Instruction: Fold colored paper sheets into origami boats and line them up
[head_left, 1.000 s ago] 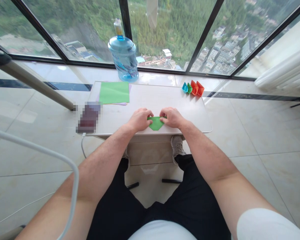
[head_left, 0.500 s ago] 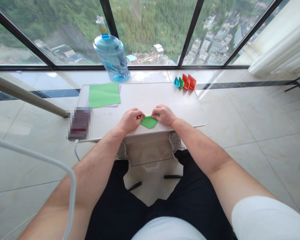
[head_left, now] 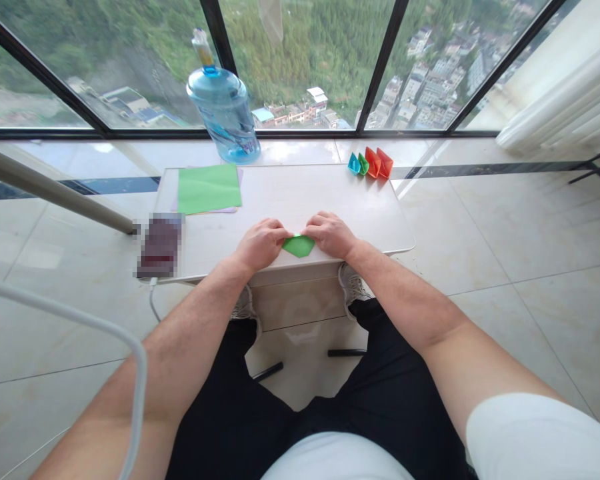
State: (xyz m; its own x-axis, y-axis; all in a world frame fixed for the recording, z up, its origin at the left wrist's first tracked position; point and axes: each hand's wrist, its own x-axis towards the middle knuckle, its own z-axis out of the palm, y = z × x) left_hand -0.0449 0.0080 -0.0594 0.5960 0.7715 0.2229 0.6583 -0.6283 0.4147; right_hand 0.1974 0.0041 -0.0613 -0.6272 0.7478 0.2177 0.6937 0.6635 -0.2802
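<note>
A small folded piece of green paper (head_left: 299, 247) lies near the front edge of the white table (head_left: 280, 190), its lower edge coming to a blunt point toward me. My left hand (head_left: 264, 243) grips its upper left corner, fingers closed. At the upper right corner, my right hand (head_left: 329, 233) pinches the paper in the same way. Fingertips of both hands nearly meet along the top fold and cover part of it.
Green paper sheets (head_left: 210, 189) lie at the table's back left, a pixelated phone-like object (head_left: 159, 245) with a cable at its left edge. Several folded paper boats (head_left: 373, 163) stand at the back right. A blue water jug (head_left: 225, 113) stands behind the table by the window.
Both hands have slid slightly inward along the top fold, so their fingertips are closer together. Less of the green paper's upper edge shows.
</note>
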